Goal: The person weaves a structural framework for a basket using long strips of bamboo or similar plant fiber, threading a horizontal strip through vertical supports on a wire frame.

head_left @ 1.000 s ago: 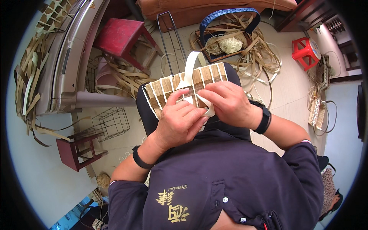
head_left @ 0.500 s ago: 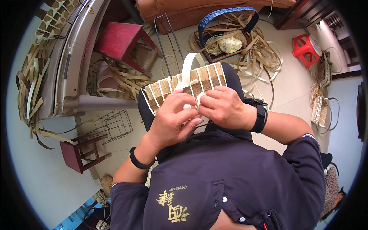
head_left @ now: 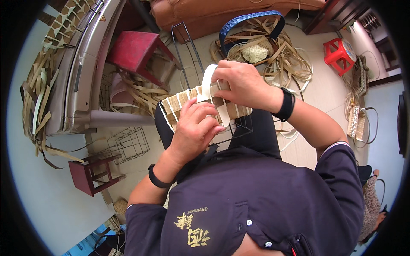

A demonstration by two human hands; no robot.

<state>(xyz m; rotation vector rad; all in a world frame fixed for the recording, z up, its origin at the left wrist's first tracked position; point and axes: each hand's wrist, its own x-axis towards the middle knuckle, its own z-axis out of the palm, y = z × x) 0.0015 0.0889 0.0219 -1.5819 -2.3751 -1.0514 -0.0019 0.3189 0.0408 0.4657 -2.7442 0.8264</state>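
A small basket [head_left: 173, 112] rests across my lap, its tan strips crossed by white cords over a black wire frame [head_left: 244, 128]. From its top rises a looped white flat strip [head_left: 206, 82]. My right hand [head_left: 247, 85] is closed on this strip at the loop, fingers bent over the basket's far side. On the near side my left hand [head_left: 194, 128] pinches at the basket, thumb and fingertips against a white strip piece that hangs over the edge. My fingers partly cover the weave between the hands.
Beyond my knees stands a blue-handled basket [head_left: 252, 16] with a ball of cream cord [head_left: 255, 53] among loose tan strips. A red wooden stool [head_left: 134, 49] is at the left, a red plastic stool [head_left: 337, 55] far right. A wire basket frame [head_left: 128, 145] lies left.
My right hand has moved up and away from my left hand, onto the strip's loop. The basket has tilted and the white strip piece now shows over its near edge.
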